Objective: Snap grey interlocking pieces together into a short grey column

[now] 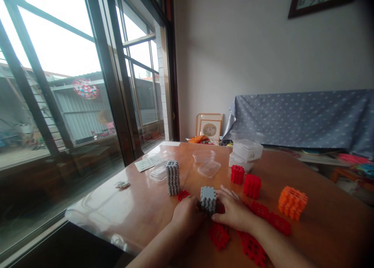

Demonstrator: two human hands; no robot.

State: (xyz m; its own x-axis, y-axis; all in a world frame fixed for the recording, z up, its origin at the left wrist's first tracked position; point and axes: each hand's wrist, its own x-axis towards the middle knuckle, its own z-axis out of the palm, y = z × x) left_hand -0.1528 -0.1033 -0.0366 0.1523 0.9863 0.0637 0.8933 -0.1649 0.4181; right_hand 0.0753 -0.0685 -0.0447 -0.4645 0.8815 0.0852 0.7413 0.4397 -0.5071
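A grey block cube [208,199] built of interlocking pieces rests on the wooden table [140,209]. My left hand [187,215] is pressed against its left side with curled fingers. Closed around the cube's right side is my right hand [232,209]. Flat red pieces [219,235] lie on the table under and around my hands. A taller grey tower [173,177] stands just behind and to the left.
Two red cubes [252,185] and an orange cube [292,202] stand to the right. Clear plastic containers and lids [247,150] sit at the table's far side, with a paper card [145,164] at the left. A large window is on the left, and a covered bench behind.
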